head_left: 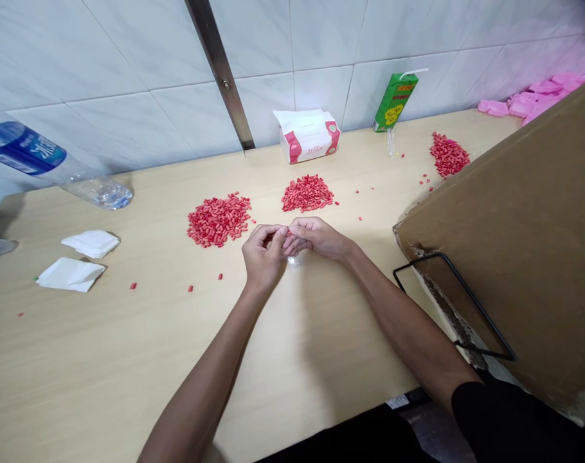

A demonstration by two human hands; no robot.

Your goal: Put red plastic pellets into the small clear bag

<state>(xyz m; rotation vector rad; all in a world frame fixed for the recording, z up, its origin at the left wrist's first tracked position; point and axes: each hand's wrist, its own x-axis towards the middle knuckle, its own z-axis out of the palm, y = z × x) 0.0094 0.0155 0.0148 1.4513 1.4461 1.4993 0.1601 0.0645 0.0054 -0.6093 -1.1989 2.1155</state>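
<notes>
My left hand (263, 254) and my right hand (321, 238) meet fingertip to fingertip above the middle of the table. Both are closed, thumbs pressed against fingers, with a hint of a small red piece (288, 233) pinched between them. Most of that piece is hidden by the fingers. Just beneath the hands shows a bit of clear plastic (294, 261). Beyond them lie two heaps of small red pieces, the left heap (218, 219) and the middle heap (307, 193). A few loose red pieces (190, 289) are scattered left of my left wrist.
Along the wall stand a tissue pack (312, 143) and a green drink carton (395, 103). A plastic bottle (46, 154) leans at left, near folded tissues (71, 274). A cardboard box (509, 212) with a black wire handle (476, 302) blocks the right, beside another red heap (448, 155) and pink pieces (538, 99).
</notes>
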